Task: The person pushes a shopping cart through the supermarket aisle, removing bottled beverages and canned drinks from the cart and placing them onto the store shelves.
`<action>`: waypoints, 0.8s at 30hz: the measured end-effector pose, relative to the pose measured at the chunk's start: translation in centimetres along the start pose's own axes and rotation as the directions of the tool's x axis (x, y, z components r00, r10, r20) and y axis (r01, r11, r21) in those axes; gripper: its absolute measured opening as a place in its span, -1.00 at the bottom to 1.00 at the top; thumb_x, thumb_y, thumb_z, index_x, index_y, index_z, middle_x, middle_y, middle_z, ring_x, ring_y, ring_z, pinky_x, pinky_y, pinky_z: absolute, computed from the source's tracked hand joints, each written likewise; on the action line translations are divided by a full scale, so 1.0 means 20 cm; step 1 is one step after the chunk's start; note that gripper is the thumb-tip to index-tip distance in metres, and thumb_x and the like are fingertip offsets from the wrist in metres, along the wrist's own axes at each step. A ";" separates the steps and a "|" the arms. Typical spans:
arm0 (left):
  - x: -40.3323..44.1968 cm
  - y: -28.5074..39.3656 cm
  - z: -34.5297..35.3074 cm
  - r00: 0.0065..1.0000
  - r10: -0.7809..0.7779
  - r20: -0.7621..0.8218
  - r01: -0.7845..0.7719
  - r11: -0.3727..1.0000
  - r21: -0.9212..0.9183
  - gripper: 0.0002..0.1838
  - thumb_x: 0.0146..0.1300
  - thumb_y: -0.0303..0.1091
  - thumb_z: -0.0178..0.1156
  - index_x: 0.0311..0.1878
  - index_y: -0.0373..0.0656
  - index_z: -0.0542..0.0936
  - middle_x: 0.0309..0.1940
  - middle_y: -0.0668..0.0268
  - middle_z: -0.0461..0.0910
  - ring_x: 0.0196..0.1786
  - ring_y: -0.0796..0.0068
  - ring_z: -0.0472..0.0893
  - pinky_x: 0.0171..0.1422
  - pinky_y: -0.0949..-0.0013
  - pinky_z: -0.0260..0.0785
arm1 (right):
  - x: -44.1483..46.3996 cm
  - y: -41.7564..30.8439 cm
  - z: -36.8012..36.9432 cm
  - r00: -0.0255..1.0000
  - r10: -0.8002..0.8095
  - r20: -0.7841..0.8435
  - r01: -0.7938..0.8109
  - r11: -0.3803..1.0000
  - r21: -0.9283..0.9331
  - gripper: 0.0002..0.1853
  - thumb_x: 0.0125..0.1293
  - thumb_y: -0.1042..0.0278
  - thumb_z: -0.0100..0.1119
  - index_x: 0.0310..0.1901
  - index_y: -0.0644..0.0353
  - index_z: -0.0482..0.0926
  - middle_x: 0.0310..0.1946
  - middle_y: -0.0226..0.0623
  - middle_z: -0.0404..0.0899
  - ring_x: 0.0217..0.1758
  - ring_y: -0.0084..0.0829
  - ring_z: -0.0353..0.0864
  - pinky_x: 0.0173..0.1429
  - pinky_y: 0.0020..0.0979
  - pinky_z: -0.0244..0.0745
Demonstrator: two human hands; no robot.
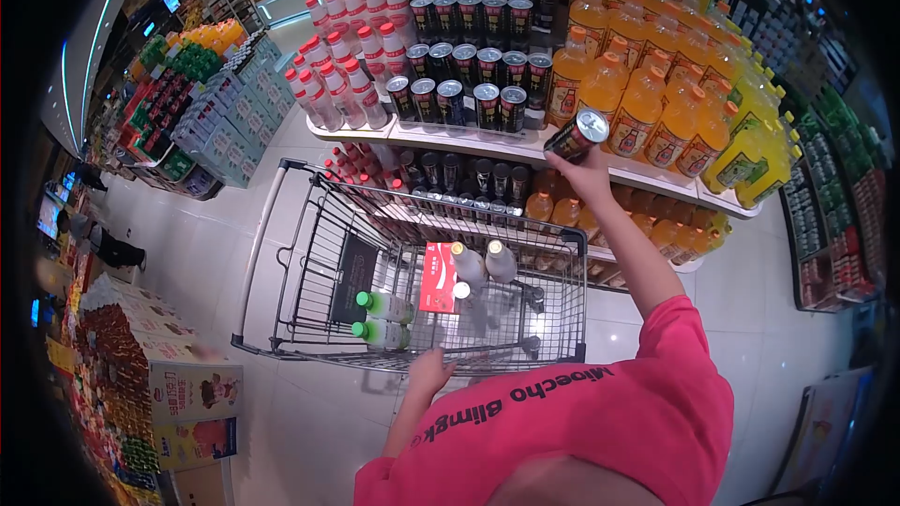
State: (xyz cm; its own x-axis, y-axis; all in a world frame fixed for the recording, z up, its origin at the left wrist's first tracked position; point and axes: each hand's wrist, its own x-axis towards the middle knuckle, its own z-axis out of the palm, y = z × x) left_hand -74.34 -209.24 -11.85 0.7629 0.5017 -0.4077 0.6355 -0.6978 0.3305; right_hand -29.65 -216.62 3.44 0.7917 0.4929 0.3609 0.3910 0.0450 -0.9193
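My right hand (585, 174) is closed around a dark drink can (575, 139) with a silver top, held tilted in front of the shelf (525, 141). Rows of similar dark cans (486, 23) stand just behind it, beside large bottles of orange drink (637, 117). Down at the near side of the wire shopping cart (574, 295), my left hand (430, 371) is closed on its rim. Inside the cart are a red box (438, 278), several whitish bottles (502, 262) and two green-capped bottles (386, 306) lying on their sides.
Red-capped bottles (342, 84) fill the shelf's left part, and yellow bottles (759, 164) its right end. Below is a lower shelf with more drinks. Stacked cartons (234, 122) stand at the left, a promotional box (197, 403) at lower left. A person (112, 245) is at far left.
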 end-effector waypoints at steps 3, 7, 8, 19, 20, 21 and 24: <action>0.03 -0.13 0.06 0.987 0.052 0.150 -0.065 0.994 0.087 -0.48 0.19 0.13 0.09 -0.11 -0.20 0.56 -0.24 0.08 0.61 -0.11 0.08 0.61 -0.07 0.07 0.44 | 0.24 0.10 0.14 0.987 -0.140 -0.080 0.107 0.941 -0.321 -0.25 -0.05 0.07 0.49 0.11 0.31 0.36 -0.10 -0.12 0.60 -0.01 -0.36 0.61 0.04 -0.36 0.47; 0.12 -0.16 0.06 0.934 0.143 0.329 -0.172 0.983 0.061 -0.48 0.23 0.17 -0.03 -0.03 -0.07 0.57 -0.16 0.11 0.62 -0.07 0.11 0.61 0.01 0.09 0.43 | 0.35 0.21 0.27 0.985 -0.083 -0.148 0.024 0.930 -0.367 -0.24 -0.05 0.09 0.46 0.13 0.31 0.35 -0.09 -0.07 0.60 0.00 -0.26 0.61 0.05 -0.33 0.48; 0.12 -0.14 0.01 0.891 0.073 0.448 -0.108 0.993 0.053 -0.49 0.23 0.16 -0.04 0.03 0.00 0.56 -0.10 0.11 0.61 -0.03 0.14 0.60 0.04 0.10 0.43 | 0.37 0.24 0.29 0.986 -0.030 -0.164 -0.036 0.921 -0.388 -0.24 -0.06 0.09 0.46 0.12 0.32 0.35 -0.10 -0.05 0.61 -0.01 -0.22 0.62 0.04 -0.33 0.48; 0.19 -0.20 -0.04 0.810 0.107 0.577 -0.174 0.983 0.062 -0.52 0.23 0.14 -0.04 0.01 0.05 0.57 -0.12 0.12 0.61 -0.03 0.14 0.61 0.04 0.12 0.45 | 0.42 0.31 0.29 0.971 0.175 -0.162 -0.238 0.674 -0.700 -0.24 -0.15 -0.18 0.41 -0.07 0.35 0.51 -0.23 0.02 0.64 -0.12 -0.10 0.64 -0.03 -0.20 0.52; 0.19 -0.20 -0.04 0.808 0.113 0.578 -0.180 0.982 0.059 -0.53 0.23 0.14 -0.04 0.00 0.04 0.58 -0.12 0.12 0.61 -0.04 0.13 0.61 0.03 0.12 0.45 | 0.42 0.32 0.29 0.973 0.178 -0.150 -0.231 0.674 -0.702 -0.24 -0.15 -0.20 0.40 -0.08 0.34 0.52 -0.23 0.02 0.64 -0.13 -0.09 0.65 -0.03 -0.20 0.52; 0.19 -0.20 -0.04 0.809 0.114 0.577 -0.183 0.981 0.062 -0.53 0.23 0.14 -0.04 -0.01 0.04 0.58 -0.13 0.12 0.61 -0.04 0.13 0.61 0.03 0.12 0.45 | 0.43 0.30 0.28 0.971 0.197 -0.137 -0.234 0.654 -0.719 -0.23 -0.14 -0.22 0.39 -0.08 0.35 0.51 -0.23 0.03 0.64 -0.13 -0.09 0.64 -0.03 -0.20 0.52; 0.19 -0.20 -0.03 0.809 0.115 0.577 -0.186 0.980 0.065 -0.54 0.23 0.14 -0.04 -0.03 0.03 0.59 -0.15 0.12 0.62 -0.06 0.13 0.61 0.02 0.12 0.45 | 0.43 0.27 0.28 0.966 0.240 -0.096 -0.228 0.614 -0.756 -0.18 -0.12 -0.27 0.36 -0.05 0.36 0.47 -0.23 0.04 0.63 -0.12 -0.07 0.64 -0.03 -0.20 0.51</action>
State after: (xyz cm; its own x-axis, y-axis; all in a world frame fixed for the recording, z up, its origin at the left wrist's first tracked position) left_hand -73.84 -204.24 -14.19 0.6214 0.0304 -0.7829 0.4735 -0.8107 0.3443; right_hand -23.35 -207.19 0.64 0.9038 0.4032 0.1435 0.4146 -0.7414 -0.5278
